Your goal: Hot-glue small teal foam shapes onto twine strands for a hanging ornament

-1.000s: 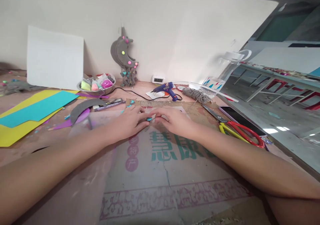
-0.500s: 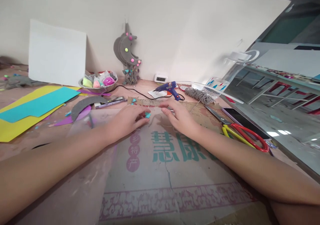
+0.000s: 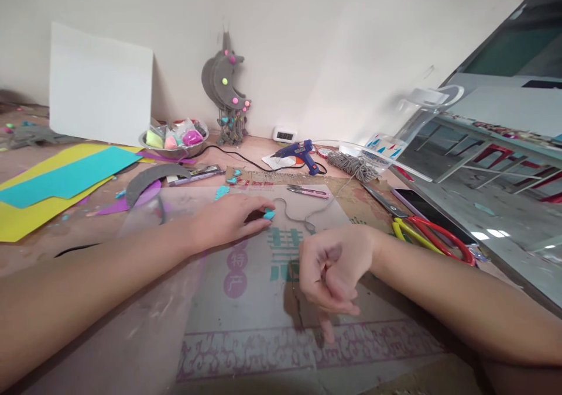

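My left hand [image 3: 232,216] rests over the plastic-covered board, its thumb and fingers pinching a small turquoise foam piece [image 3: 269,213]. My right hand [image 3: 336,269] is turned over nearer to me, fingers curled and one finger pointing down; what it holds, if anything, is hidden. Between and beyond the hands a thin grey cord [image 3: 290,215] curves over the plastic sheet [image 3: 263,319] and runs towards a grey yarn bundle [image 3: 351,165]. Pink-handled thread snips [image 3: 309,191] lie just past the cord. More small turquoise pieces [image 3: 222,192] sit behind my left hand.
At the back are a blue glue gun [image 3: 296,154], a small digital clock [image 3: 284,134], a metal bowl of coloured clay [image 3: 173,149] and a hanging grey moon ornament [image 3: 222,85]. Large scissors [image 3: 432,237] and a phone [image 3: 428,210] lie right; coloured sheets [image 3: 70,178] lie left.
My right hand has drawn back towards me and turned over, away from my left hand. The snips and cord now show more fully. My left hand still pinches the turquoise piece.
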The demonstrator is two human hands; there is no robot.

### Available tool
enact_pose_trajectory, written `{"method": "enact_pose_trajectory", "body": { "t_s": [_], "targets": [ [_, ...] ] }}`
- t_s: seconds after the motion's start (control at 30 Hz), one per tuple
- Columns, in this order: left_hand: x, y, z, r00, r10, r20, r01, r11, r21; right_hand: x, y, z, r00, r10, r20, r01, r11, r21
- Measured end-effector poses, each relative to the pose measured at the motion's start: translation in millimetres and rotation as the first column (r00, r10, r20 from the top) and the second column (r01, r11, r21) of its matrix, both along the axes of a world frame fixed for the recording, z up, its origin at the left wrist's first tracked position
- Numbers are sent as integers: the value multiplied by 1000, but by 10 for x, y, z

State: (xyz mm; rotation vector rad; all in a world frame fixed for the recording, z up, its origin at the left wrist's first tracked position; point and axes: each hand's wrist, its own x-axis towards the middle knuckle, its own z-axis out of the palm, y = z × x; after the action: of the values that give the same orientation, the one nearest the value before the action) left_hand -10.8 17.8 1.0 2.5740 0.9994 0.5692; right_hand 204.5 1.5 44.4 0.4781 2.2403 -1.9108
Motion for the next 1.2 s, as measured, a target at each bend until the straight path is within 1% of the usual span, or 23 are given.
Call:
{"method": "enact_pose_trajectory", "body": {
  "t_s": [0.07, 0.1, 0.13, 0.17, 0.23, 0.27, 0.3, 0.33, 0.37, 0.4, 0.43, 0.47, 0.53, 0.57, 0.6, 0.63, 0.67, 0.77, 0.87, 0.97, 1.03, 1.1, 1.2],
  "targets": [
    [-1, 3, -5, 1000, 8, 11, -8, 1000, -19, 1, -16, 35, 991, -112, -66, 114, 993, 25],
    [-1, 4, -7, 1000, 8, 14, -8, 1000, -29, -6, -26, 45, 986, -141, -86, 145, 989, 40],
    [-2, 4, -9, 1000, 8, 17, -8, 999, -32, -15, -39, 49, 990, -121, -77, 124, 991, 39],
    [-3, 5, -11, 1000, 8, 20, -8, 1000, -29, -24, -54, 50, 997, -57, -44, 57, 998, 11],
    [-5, 6, -12, 1000, 10, 28, -10, 1000, -10, -39, -85, 42, 996, 84, 14, -82, 991, -109],
    [-5, 6, -11, 1000, 12, 26, -12, 1000, -2, -44, -93, 33, 996, 90, 9, -88, 983, -160],
    [-6, 5, -7, 1000, 14, 21, -14, 1000, 6, -48, -90, 19, 999, 35, -30, -40, 982, -183],
    [-8, 4, -1, 1000, 20, 13, -20, 1000, 14, -52, -74, 1, 992, -77, -100, 59, 983, -174],
    [-9, 3, 6, 1000, 30, 5, -30, 999, 23, -56, -43, -23, 959, -212, -190, 186, 972, -144],
    [-11, 2, 14, 999, 47, 3, -47, 998, 35, -58, 2, -53, 898, -340, -279, 324, 940, -103],
    [-13, 1, 20, 997, 71, 8, -71, 996, 50, -59, 58, -88, 818, -451, -356, 464, 884, -53],
    [-15, 0, 25, 995, 96, 19, -97, 993, 70, -56, 120, -129, 732, -540, -415, 596, 803, 8],
    [-20, 1, 26, 989, 138, 54, -144, 983, 116, -49, 238, -216, 579, -661, -478, 799, 576, 172],
    [-21, 2, 22, 987, 144, 71, -153, 978, 142, -47, 284, -258, 519, -695, -497, 853, 458, 249],
    [-23, 4, 17, 987, 135, 84, -148, 975, 169, -50, 315, -296, 474, -717, -511, 880, 363, 306],
    [-24, 7, 9, 989, 117, 93, -133, 972, 194, -60, 331, -327, 453, -728, -515, 887, 307, 346],
    [-26, 11, 0, 991, 93, 98, -112, 970, 216, -76, 333, -350, 452, -730, -512, 883, 286, 371],
    [-29, 31, -32, 995, 27, 91, -50, 963, 264, -147, 284, -377, 514, -689, -511, 845, 307, 437],
    [-31, 55, -62, 997, -10, 82, -13, 961, 276, -204, 236, -380, 563, -639, -525, 811, 306, 498],
    [-26, 66, -70, 996, -36, 81, 14, 969, 248, -218, 227, -393, 610, -624, -489, 773, 332, 540],
    [-21, 62, -62, 995, -41, 92, 21, 977, 214, -216, 229, -400, 623, -623, -473, 759, 332, 561],
    [-19, 56, -47, 991, -5, 130, -16, 987, 160, -213, 229, -399, 622, -629, -466, 757, 332, 563],
    [-27, 60, -22, 966, 124, 227, -144, 987, 76, -210, 229, -384, 624, -634, -457, 760, 353, 546]
  ]
}}
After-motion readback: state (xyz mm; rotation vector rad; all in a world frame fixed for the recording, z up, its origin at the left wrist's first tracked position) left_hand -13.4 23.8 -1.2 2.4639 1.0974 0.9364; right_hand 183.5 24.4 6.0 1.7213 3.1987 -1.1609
